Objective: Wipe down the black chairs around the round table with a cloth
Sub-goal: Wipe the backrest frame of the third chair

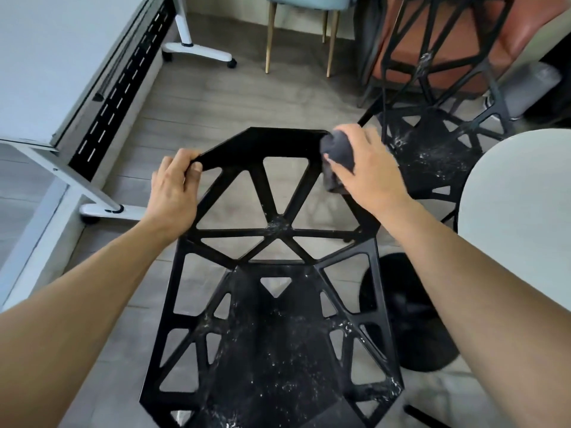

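Observation:
A black chair [272, 344] with a cut-out geometric frame stands right below me, its seat speckled with white marks. My left hand [174, 189] grips the left corner of its backrest top. My right hand [364, 168] holds a dark grey cloth [338, 152] wrapped over the backrest's right top corner. A second black chair [432, 143] of the same kind stands at the upper right, its seat also dusty. The round white table [519, 211] shows at the right edge, with its black base [414, 313] on the floor.
A white desk on castors [61, 97] stands at the left. A light blue chair with gold legs [302, 13] and an orange-brown chair [463, 50] stand at the back. A grey bin [531, 88] sits at the far right. Grey wood-look floor lies around.

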Tool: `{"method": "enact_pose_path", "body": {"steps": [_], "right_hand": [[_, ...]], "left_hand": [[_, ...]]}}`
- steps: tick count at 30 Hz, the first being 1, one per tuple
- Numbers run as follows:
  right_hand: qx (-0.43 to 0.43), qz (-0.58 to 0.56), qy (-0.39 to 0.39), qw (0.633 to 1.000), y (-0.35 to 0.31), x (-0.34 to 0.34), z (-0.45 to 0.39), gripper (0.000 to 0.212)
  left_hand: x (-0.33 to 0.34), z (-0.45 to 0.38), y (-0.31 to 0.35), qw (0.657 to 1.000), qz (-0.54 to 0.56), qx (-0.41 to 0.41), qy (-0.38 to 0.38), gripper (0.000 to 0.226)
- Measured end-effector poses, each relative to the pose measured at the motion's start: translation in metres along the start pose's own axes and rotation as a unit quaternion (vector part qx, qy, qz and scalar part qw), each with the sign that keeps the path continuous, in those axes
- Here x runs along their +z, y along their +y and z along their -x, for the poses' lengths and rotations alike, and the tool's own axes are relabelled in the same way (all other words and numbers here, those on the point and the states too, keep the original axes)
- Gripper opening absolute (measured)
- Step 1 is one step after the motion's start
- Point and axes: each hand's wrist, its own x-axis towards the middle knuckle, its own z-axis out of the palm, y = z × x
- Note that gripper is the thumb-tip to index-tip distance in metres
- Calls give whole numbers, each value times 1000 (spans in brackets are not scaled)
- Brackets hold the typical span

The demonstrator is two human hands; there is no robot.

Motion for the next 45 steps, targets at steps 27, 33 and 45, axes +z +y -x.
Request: {"method": "enact_pose_path", "body": {"steps": [27,33,45], "right_hand": [[-253,54,-64,964,-165,87,-67,46],[-318,101,-29,942,-125,75,-52,52],[-49,75,140,986,-59,50,-47,46]], "left_hand": [[-9,24,-18,986,64,-149,29,26],[-7,23,-29,990,96,-103,24,23],[18,30,-61,998,56,-31,-4,24]]}}
